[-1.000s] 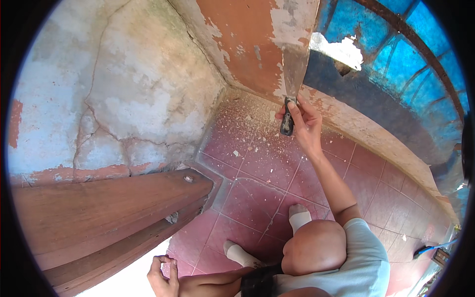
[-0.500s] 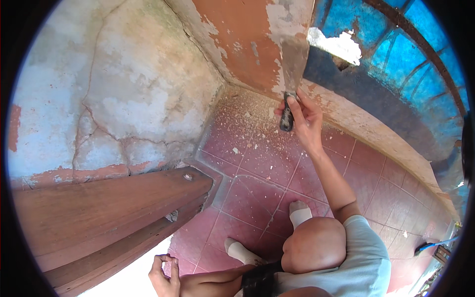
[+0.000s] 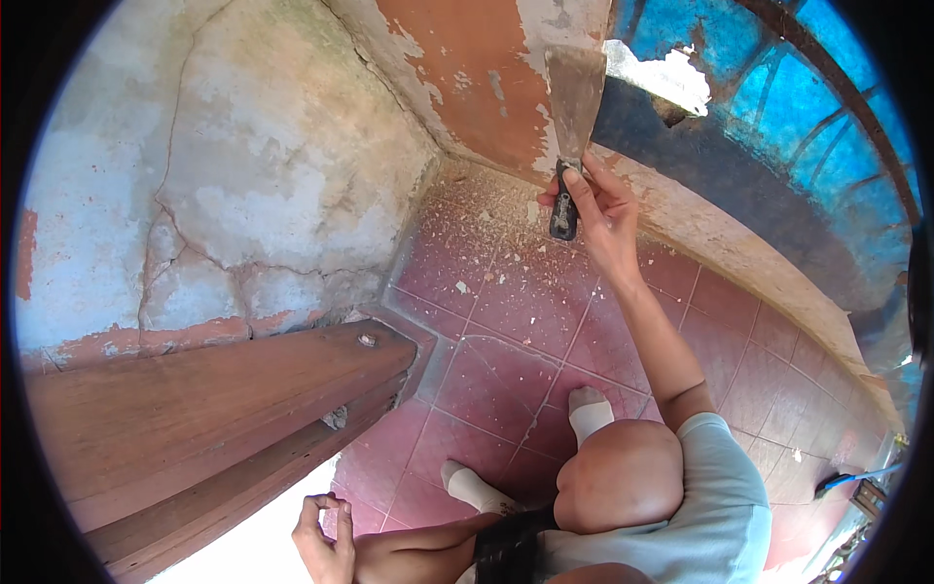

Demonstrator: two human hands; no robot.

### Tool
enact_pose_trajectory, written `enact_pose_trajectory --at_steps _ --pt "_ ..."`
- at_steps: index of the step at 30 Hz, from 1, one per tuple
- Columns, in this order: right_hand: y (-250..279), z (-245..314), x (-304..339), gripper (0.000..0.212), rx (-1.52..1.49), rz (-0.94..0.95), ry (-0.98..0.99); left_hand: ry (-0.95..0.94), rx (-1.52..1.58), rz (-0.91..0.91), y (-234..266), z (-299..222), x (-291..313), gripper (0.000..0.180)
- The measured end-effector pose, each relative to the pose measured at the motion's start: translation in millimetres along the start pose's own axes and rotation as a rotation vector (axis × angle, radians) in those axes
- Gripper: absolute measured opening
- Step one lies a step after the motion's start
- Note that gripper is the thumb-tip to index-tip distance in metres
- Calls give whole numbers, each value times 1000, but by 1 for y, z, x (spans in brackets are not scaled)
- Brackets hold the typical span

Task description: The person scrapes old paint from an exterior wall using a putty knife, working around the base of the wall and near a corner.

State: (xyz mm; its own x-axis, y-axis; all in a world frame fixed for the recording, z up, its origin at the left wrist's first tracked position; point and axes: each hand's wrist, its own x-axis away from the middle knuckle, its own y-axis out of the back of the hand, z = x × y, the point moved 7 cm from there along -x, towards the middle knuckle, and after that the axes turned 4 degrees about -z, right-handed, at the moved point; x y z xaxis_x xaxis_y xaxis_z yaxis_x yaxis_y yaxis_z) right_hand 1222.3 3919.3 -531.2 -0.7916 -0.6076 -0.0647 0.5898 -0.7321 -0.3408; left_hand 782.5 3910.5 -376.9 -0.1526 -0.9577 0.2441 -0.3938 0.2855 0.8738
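High in the view, my right hand (image 3: 608,214) is closed round the black handle of a scraper (image 3: 576,97). Its wide, dusty metal blade points up and lies against the peeling orange and whitish wall strip (image 3: 477,68), beside the blue panel. The thumb presses along the handle. Down at the lower left, my left hand (image 3: 326,540) is empty, its fingers loosely curled with a gap between them and the thumb. That hand is near the brown wooden beam and apart from the wall.
A brown wooden beam (image 3: 224,384) juts from the cracked, patchy wall (image 3: 263,165) on the left. Paint flakes litter the red tiled floor (image 3: 506,384), thickest in the corner. A curved blue panel (image 3: 778,107) with a ragged hole rises on the right. My feet in light socks rest on the tiles.
My right hand and the scraper have shifted slightly up along the wall strip. The left hand looks unmoved.
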Motion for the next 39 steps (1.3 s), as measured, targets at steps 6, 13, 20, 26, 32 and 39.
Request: enact_pose_trajectory --at_steps 6,13,20,26,32,39 --pt "14 -26 8 25 -14 -22 -52 25 -31 2 -4 -1 -6 17" --pt "9 -18 7 26 -2 -23 -15 3 -20 2 -3 -1 -5 16" --pt "1 -9 2 28 -37 -24 9 21 -19 -1 -2 -3 -4 14" --pt "7 -10 -4 27 19 -16 -7 -5 -6 0 -4 -2 -5 15" --pt "10 -19 8 27 21 -29 -38 7 -6 -11 -2 2 -4 17" --pt "5 -18 8 31 1 -17 -33 11 6 -15 0 -3 -3 16"
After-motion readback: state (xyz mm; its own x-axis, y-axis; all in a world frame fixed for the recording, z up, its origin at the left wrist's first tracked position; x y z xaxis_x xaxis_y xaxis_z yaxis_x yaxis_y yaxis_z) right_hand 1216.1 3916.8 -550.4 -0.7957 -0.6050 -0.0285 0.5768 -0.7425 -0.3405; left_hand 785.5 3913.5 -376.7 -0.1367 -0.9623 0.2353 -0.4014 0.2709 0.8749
